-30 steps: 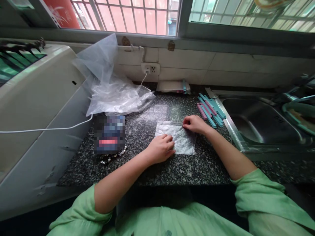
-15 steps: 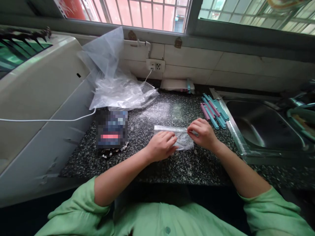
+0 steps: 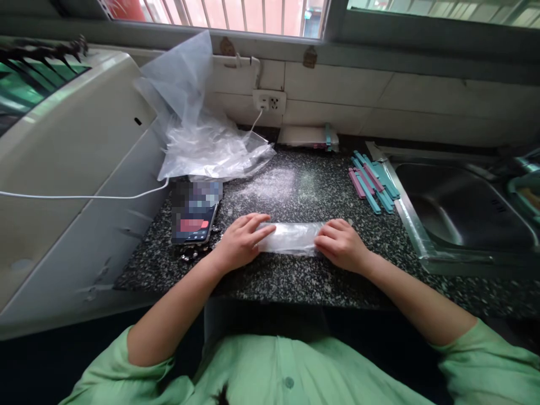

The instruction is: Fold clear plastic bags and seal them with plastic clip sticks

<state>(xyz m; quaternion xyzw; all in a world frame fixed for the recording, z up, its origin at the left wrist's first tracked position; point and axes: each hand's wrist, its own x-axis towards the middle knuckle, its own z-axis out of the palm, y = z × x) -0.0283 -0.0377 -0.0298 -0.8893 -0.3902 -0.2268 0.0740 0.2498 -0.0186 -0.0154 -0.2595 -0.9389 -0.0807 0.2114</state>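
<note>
A clear plastic bag (image 3: 289,241), folded into a flat strip, lies on the speckled counter in front of me. My left hand (image 3: 241,243) rests at its left end, fingers stretched and apart, touching the plastic. At the right end, my right hand (image 3: 340,244) has its fingers bent together on the bag's edge. The right fingertips partly cover that edge. Beyond my right hand lies a loose pile of blue and pink bag clips (image 3: 373,183).
A phone (image 3: 196,214) lies left of my left hand. Behind it are crumpled plastic bags (image 3: 202,146), beside a large white appliance (image 3: 71,146). A clipped packet (image 3: 304,136) rests against the tiled wall. A steel sink (image 3: 459,208) is at the right.
My left hand has moved left to the bag's left end, and its fingers have spread. The bag now looks flatter and narrower. The right hand stays at the right end, slightly lower.
</note>
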